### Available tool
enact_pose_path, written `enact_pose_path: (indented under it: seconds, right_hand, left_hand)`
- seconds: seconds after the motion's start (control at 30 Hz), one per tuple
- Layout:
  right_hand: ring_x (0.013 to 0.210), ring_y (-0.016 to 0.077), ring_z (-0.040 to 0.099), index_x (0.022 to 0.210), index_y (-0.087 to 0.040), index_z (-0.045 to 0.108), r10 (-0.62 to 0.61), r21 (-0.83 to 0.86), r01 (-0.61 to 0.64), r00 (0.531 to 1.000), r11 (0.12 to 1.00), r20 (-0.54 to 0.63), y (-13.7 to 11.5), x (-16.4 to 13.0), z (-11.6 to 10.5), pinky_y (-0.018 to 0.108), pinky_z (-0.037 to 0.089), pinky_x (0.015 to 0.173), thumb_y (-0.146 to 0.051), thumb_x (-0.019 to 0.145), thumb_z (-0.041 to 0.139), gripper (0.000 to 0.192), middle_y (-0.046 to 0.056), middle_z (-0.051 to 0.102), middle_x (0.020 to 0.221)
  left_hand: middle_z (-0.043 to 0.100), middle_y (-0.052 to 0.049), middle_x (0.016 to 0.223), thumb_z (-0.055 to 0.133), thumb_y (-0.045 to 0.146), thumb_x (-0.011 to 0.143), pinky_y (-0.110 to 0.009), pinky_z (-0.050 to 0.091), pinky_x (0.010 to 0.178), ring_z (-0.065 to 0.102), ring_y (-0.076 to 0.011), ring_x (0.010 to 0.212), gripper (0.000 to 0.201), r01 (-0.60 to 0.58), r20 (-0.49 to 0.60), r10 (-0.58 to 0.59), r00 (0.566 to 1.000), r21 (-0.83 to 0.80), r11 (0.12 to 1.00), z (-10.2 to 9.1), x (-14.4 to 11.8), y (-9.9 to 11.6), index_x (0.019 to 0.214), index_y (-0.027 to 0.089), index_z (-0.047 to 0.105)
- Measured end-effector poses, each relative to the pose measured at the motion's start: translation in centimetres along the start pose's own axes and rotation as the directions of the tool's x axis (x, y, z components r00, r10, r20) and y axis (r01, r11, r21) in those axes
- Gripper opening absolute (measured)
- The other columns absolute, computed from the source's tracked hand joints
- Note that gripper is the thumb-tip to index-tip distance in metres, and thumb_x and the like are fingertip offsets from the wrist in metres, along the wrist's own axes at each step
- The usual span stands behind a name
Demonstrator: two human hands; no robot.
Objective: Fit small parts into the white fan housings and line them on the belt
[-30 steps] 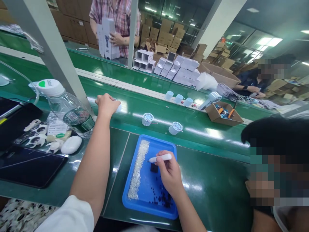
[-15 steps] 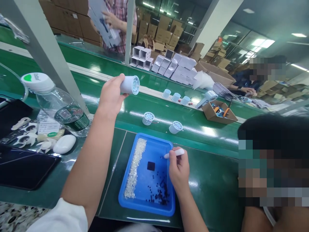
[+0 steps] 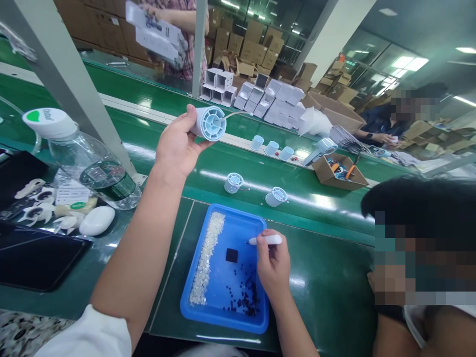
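My left hand [image 3: 177, 148] holds a pale blue cylindrical housing [image 3: 208, 123] up above the green belt, its round ribbed end turned toward me and a thin wire trailing off to the right. My right hand [image 3: 273, 265] grips a white pen-shaped tool [image 3: 267, 240] over the blue tray [image 3: 256, 320], tip pointing left. Inside the tray lie a strip of tiny white pieces [image 3: 206, 263], a small black square [image 3: 231, 255] and several tiny black pieces [image 3: 245, 297]. Two more housings [image 3: 233, 182] [image 3: 275, 197] stand on the belt beyond the tray.
A water bottle [image 3: 89, 163], white parts and a dark tablet [image 3: 33, 260] lie at the left. A person sits close on the right. Across the belt are three blue cups [image 3: 271, 148], a cardboard box [image 3: 340, 173], white cartons [image 3: 256, 96] and a person holding a box.
My left hand picked a housing off the belt and raised it, turning its end toward me. My right hand drew the pen tool rightward, off the black square.
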State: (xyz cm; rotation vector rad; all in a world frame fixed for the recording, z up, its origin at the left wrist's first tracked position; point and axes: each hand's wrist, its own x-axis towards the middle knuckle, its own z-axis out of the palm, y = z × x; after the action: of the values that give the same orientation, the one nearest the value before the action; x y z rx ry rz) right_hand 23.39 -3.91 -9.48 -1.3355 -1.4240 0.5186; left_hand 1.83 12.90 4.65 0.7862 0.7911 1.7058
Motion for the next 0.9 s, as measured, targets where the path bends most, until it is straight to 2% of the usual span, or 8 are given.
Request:
enact_pose_path:
  seconds: [0.2,0.43,0.57,0.6,0.63,0.7,0.77,0.9]
  right_hand:
    - [0.068,0.0168,0.057,0.096,-0.022,0.05,0.036,-0.031,-0.036,0.999,0.999,-0.013,0.0,0.4,0.1,0.029,0.043,0.064,-0.039,0.096,0.05,0.017,-0.001,0.056,0.079]
    - [0.073,0.0169,0.056,0.099,-0.023,0.051,0.009,0.025,-0.012,0.992,1.0,0.123,-1.2,0.2,-0.1,0.029,0.044,0.067,-0.033,0.097,0.05,0.01,0.0,0.058,0.086]
    - [0.076,0.016,0.056,0.095,-0.025,0.056,-0.119,0.087,0.092,0.911,0.992,0.395,-3.4,0.0,0.1,0.027,0.045,0.069,-0.024,0.096,0.051,0.004,0.0,0.058,0.086]
    - [0.078,0.0167,0.056,0.094,-0.025,0.057,-0.148,0.102,0.118,0.911,0.988,0.385,-4.1,0.1,0.1,0.028,0.046,0.07,-0.023,0.095,0.053,0.004,0.0,0.058,0.087]
    - [0.081,0.0177,0.057,0.095,-0.025,0.059,-0.181,0.122,0.15,0.936,0.981,0.304,-4.7,0.4,0.0,0.029,0.048,0.072,-0.021,0.094,0.055,0.005,0.001,0.059,0.088]
    - [0.085,0.0196,0.06,0.099,-0.024,0.06,-0.227,0.162,0.223,0.974,0.961,0.007,-6.0,1.3,-0.4,0.032,0.051,0.074,-0.019,0.092,0.057,0.01,0.003,0.058,0.095]
    - [0.084,0.0201,0.063,0.104,-0.022,0.058,-0.207,0.218,0.258,0.951,0.941,-0.23,-7.1,2.5,-0.8,0.035,0.055,0.073,-0.017,0.091,0.058,0.014,0.006,0.058,0.102]
    - [0.086,0.0199,0.067,0.104,-0.021,0.053,-0.125,0.316,0.229,0.94,0.921,-0.316,-8.3,4.5,-1.2,0.032,0.059,0.076,-0.017,0.091,0.059,0.015,0.006,0.059,0.104]
  left_hand:
    - [0.061,-0.004,0.085,0.062,0.043,0.082,-0.037,0.057,0.081,0.061,-0.0216,0.099,0.027,-0.015,0.024,0.015,1.0,0.011,1.0,0.4,-0.4,0.0,0.079,0.017,0.058]
    - [0.059,-0.003,0.078,0.066,0.037,0.08,-0.033,0.056,0.076,0.06,-0.0175,0.085,0.022,0.041,0.101,-0.045,0.994,0.049,0.998,1.4,-1.3,-0.7,0.075,0.017,0.057]
    - [0.056,-0.002,0.073,0.062,0.033,0.081,-0.027,0.053,0.062,0.055,-0.0128,0.069,0.019,0.137,0.178,-0.151,0.972,0.089,0.987,2.5,-2.4,-1.5,0.074,0.016,0.059]
    - [0.056,-0.002,0.074,0.061,0.031,0.082,-0.025,0.052,0.058,0.053,-0.0117,0.067,0.017,0.173,0.198,-0.191,0.961,0.106,0.979,2.8,-2.7,-1.7,0.074,0.015,0.059]
    - [0.055,-0.002,0.074,0.06,0.029,0.082,-0.023,0.05,0.054,0.052,-0.0108,0.065,0.016,0.209,0.215,-0.233,0.948,0.128,0.969,3.0,-2.9,-1.9,0.074,0.015,0.059]
    - [0.054,-0.001,0.072,0.058,0.026,0.083,-0.021,0.047,0.052,0.05,-0.0094,0.063,0.014,0.266,0.246,-0.309,0.919,0.191,0.945,3.5,-3.5,-2.1,0.074,0.015,0.059]
    - [0.053,0.0,0.071,0.057,0.028,0.083,-0.02,0.046,0.052,0.049,-0.0084,0.062,0.015,0.286,0.275,-0.36,0.891,0.275,0.918,3.9,-4.0,-2.2,0.074,0.015,0.057]
    - [0.054,0.002,0.074,0.059,0.036,0.083,-0.02,0.046,0.056,0.051,-0.0074,0.064,0.021,0.25,0.318,-0.391,0.864,0.403,0.88,4.6,-4.8,-1.9,0.079,0.016,0.056]
